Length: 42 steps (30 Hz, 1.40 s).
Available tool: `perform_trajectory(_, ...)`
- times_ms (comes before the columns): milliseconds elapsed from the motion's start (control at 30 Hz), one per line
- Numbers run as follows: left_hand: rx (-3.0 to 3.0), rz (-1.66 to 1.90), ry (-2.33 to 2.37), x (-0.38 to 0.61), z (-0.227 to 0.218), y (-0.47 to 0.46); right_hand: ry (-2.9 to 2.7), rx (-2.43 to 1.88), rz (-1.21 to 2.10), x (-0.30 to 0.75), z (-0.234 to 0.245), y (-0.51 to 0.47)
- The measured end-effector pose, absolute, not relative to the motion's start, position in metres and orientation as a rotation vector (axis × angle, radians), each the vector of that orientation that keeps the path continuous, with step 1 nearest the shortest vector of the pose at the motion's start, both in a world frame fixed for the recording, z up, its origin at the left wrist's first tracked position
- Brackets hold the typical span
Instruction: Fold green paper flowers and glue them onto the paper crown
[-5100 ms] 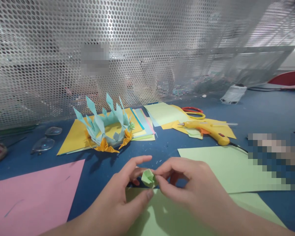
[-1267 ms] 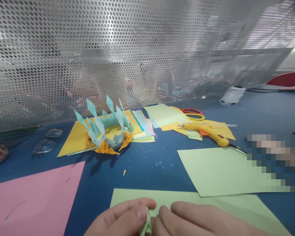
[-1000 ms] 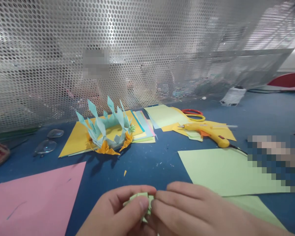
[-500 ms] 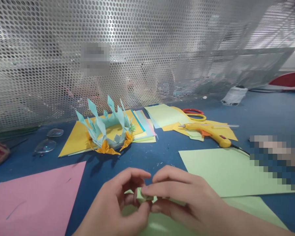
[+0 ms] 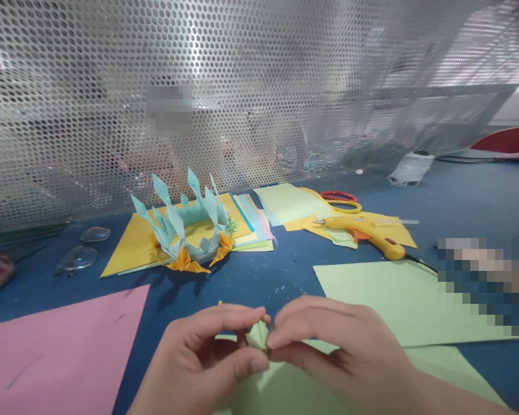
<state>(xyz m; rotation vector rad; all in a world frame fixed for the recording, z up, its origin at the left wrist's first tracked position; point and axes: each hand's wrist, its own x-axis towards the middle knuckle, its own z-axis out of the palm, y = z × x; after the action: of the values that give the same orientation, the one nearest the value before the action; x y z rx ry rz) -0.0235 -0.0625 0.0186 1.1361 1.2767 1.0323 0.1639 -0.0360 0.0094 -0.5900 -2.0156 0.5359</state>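
Between both hands is a small piece of folded light green paper [image 5: 257, 335], with creased facets facing me. My left hand [image 5: 211, 351] pinches it from the left, thumb in front and forefinger behind. From the right, my right hand [image 5: 324, 340] closes its thumb and fingertips on the piece's edge. Beneath the hands lies a green paper sheet [image 5: 298, 392], partly covered by them. Farther back stands a light blue paper crown [image 5: 177, 222] with pointed tips and orange folded flowers [image 5: 185, 262] around its base.
Pink paper [image 5: 69, 346] lies at left, eyeglasses [image 5: 78, 258] behind it. A yellow glue gun [image 5: 367, 230] with a cord rests on paper scraps near scissors [image 5: 343, 204]. Green paper [image 5: 406, 302] lies at right. A perforated metal panel [image 5: 250, 86] borders the blue table's back.
The folded green paper has been turned and now shows more of its faceted side. My right fingers have drawn back from over it to its right edge.
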Motion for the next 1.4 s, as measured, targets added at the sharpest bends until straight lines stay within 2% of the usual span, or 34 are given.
perform_trajectory(167, 1.268, 0.967, 1.342, -0.023, 0.025, -0.063, -2.007, -0.607, 0.524, 0.164, 0.008, -0.038)
perform_trajectory(367, 1.124, 1.01, 1.299, -0.018, 0.017, -0.064, -2.07, -0.623, 0.52, 0.162, 0.011, -0.036)
perform_trajectory(433, 1.111, 0.971, 1.32, -0.018, 0.014, -0.062, -2.142, -0.655, 0.382, 0.174, 0.018, -0.023)
perform_trajectory(533, 1.111, 0.929, 1.367, -0.02, 0.01, -0.059, -1.997, -1.109, -0.239, 0.216, 0.032, 0.011)
perform_trajectory(667, 1.191, 0.883, 1.354, -0.024, 0.006, -0.057, -1.782, -1.578, -0.409, 0.292, 0.033, 0.055)
perform_trajectory(867, 1.162, 0.906, 1.229, -0.022, 0.003, -0.062, -1.834, -2.082, -0.122, 0.325, -0.004, 0.072)
perform_trajectory(1033, 1.142, 0.905, 1.249, -0.021, 0.0, -0.064, -1.752, -2.409, 0.281, 0.308, -0.003, 0.078)
perform_trajectory(1167, 1.168, 0.907, 1.287, -0.023, -0.003, -0.063, -1.686, -2.421, 0.373, 0.303, 0.006, 0.076)
perform_trajectory(1400, 1.047, 0.878, 1.287, -0.025, -0.002, -0.06, -1.563, -2.124, 0.189, 0.293, 0.013, 0.066)
